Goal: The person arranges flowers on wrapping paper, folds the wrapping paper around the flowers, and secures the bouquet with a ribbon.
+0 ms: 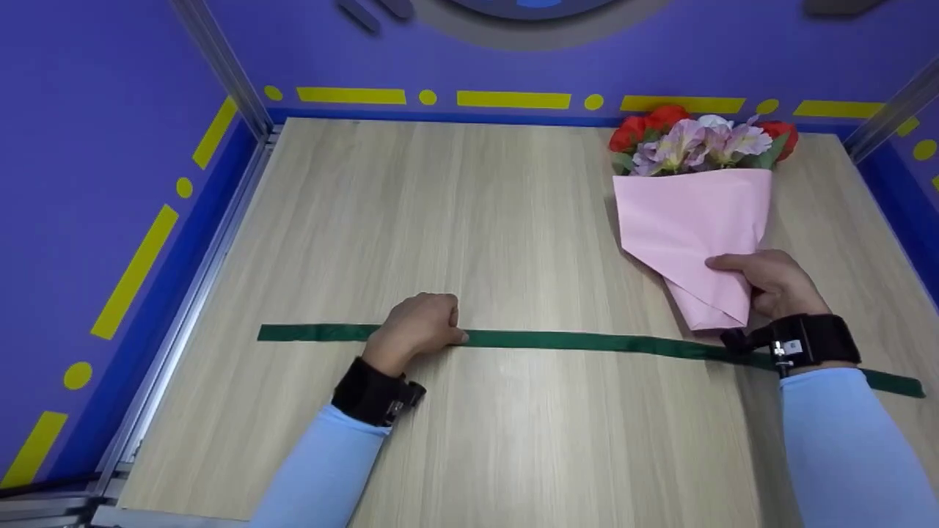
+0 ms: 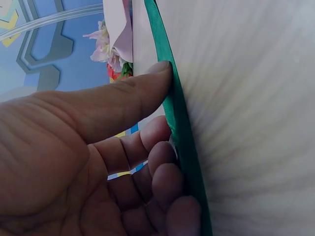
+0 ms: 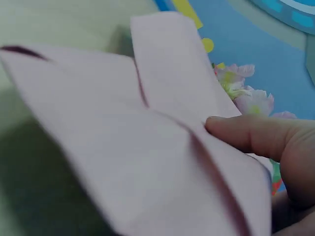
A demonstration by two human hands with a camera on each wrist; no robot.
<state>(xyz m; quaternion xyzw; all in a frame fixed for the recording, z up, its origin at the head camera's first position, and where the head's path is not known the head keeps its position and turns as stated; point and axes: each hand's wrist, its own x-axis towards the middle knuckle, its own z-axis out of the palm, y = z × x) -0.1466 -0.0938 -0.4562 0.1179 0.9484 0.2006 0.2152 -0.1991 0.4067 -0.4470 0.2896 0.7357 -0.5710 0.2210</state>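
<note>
In the head view my right hand [image 1: 781, 282] holds a bouquet [image 1: 697, 227] by the lower part of its pink wrapping paper, thumb across the front. Its other fingers are mostly hidden behind the paper. Red and pale purple flowers [image 1: 689, 143] fill the top end. The right wrist view shows the folded wrapping [image 3: 123, 132] close up, with the thumb [image 3: 246, 132] against it. A long green ribbon [image 1: 557, 339] lies across the table. My left hand [image 1: 418, 326] is on it near the middle, and the left wrist view shows curled fingers and thumb [image 2: 133, 96] pinching the ribbon [image 2: 184, 142].
The wood-grain table [image 1: 513, 440] extends around both hands. Blue panels [image 1: 95, 147] with yellow marks wall it at the back and sides, and a metal rail [image 1: 213, 271] runs along the left edge. Part of the ribbon passes beneath my right wrist.
</note>
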